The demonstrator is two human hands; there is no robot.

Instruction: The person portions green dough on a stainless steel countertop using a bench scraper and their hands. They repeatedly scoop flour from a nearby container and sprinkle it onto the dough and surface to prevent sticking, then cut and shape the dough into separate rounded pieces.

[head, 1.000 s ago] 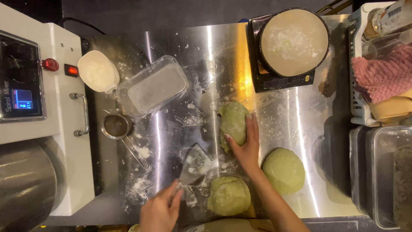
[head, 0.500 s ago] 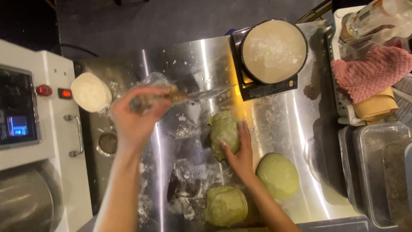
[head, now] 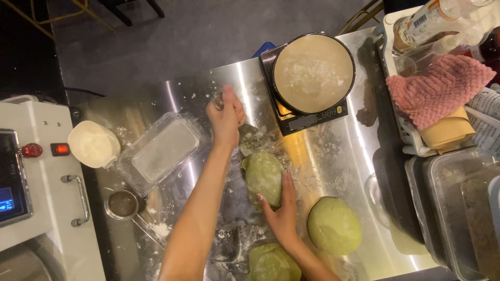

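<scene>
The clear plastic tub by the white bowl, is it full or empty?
Empty: the clear rectangular plastic tub shows only the steel table through it.

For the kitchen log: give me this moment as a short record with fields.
Surface: floured stainless steel table
Left hand: left hand raised above the table, closed on a small object I cannot identify
Right hand: right hand flat against the oblong green dough piece
Other dough: round green dough ball beside the right hand; another green dough piece at the bottom edge
Scale: black digital scale carrying a round floured pan
Left side: clear rectangular plastic container, white cup of flour, small metal sieve
</scene>
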